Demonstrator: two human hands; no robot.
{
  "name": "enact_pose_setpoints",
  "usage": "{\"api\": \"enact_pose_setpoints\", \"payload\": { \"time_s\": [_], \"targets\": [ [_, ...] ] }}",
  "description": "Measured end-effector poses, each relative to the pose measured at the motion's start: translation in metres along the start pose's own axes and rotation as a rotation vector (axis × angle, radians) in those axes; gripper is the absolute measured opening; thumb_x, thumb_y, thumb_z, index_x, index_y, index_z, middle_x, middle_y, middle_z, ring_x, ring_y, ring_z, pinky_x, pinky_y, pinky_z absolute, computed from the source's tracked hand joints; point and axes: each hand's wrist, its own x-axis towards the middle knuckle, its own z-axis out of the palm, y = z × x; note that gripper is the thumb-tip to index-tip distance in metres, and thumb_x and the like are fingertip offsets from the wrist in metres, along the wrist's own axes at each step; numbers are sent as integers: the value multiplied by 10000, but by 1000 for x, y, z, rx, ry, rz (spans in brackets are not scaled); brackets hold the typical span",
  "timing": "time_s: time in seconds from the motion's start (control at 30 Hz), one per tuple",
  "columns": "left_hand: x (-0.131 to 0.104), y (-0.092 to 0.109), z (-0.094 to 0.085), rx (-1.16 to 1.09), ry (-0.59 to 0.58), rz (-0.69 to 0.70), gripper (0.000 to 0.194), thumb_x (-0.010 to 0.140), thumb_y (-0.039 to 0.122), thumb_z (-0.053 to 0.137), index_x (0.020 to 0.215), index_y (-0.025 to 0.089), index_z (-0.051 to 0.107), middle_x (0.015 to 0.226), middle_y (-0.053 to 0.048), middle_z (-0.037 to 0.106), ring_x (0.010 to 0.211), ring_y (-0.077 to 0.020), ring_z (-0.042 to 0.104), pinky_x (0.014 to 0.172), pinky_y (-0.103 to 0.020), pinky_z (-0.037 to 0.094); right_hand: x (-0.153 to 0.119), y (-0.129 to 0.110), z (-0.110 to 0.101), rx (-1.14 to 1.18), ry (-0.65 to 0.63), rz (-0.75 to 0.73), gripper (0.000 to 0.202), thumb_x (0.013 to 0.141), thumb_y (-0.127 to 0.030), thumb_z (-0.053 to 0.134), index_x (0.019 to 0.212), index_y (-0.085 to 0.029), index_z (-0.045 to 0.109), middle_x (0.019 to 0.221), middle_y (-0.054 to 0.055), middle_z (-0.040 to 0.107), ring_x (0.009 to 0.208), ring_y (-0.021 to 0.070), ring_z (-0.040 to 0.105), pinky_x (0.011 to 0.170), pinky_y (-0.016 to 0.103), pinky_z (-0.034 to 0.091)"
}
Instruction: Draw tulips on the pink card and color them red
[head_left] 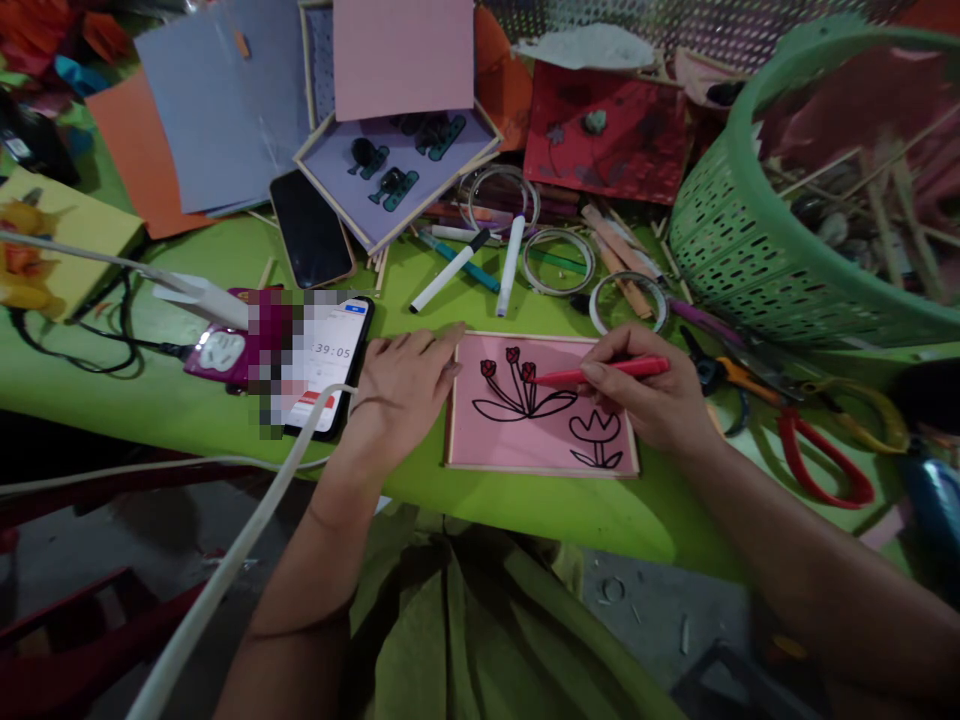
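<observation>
A pink card edged with thin wooden strips lies on the green table before me, drawn with black flower outlines. Three small blooms on the left drawing are coloured red; the tulip shape at the lower right shows bare pink inside. My right hand pinches a red marker, its tip at the rightmost of the red blooms. Flat at the card's left edge rests my left hand, fingers stretched out and fingertips by the frame. It holds nothing.
Behind the card lie a black-capped white marker, another white marker and several tape rolls. Scissors are at right, below a green basket. A lit phone, a dark phone and a white cable are left.
</observation>
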Motion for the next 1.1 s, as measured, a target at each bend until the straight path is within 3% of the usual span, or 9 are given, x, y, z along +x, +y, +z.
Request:
{"api": "enact_pose_setpoints", "payload": {
  "time_s": [0.17,0.4,0.77,1.1],
  "targets": [
    [0,0,-1,-3,-8,-3,466,1097,257,509,1558,258,575,1210,-101,753,1168,-310,701,963,-446,467,0,0,1,29,29,20,280,820,-398,858,761,-230,643,671,-20,620,543,120,565,483,259,421],
    [0,-1,0,1,11,14,457,1101,271,499,1552,271,573,1174,-92,752,1141,-299,698,944,-430,466,1,-3,2,42,5,21,312,803,-422,883,768,-235,636,662,-21,620,533,120,548,487,270,437],
    [-1,0,-1,-11,-14,-2,471,1102,259,488,1566,286,561,1235,-92,751,1172,-304,693,963,-440,462,1,-1,3,14,101,13,346,811,-480,878,754,-235,641,687,-14,628,543,115,568,497,264,506],
    [-1,-1,0,-27,31,17,444,1100,277,487,1530,265,600,1193,-109,759,1137,-312,707,948,-442,478,0,0,0,14,34,5,345,836,-480,872,769,-234,639,676,-15,621,543,119,571,484,264,460]
  ]
}}
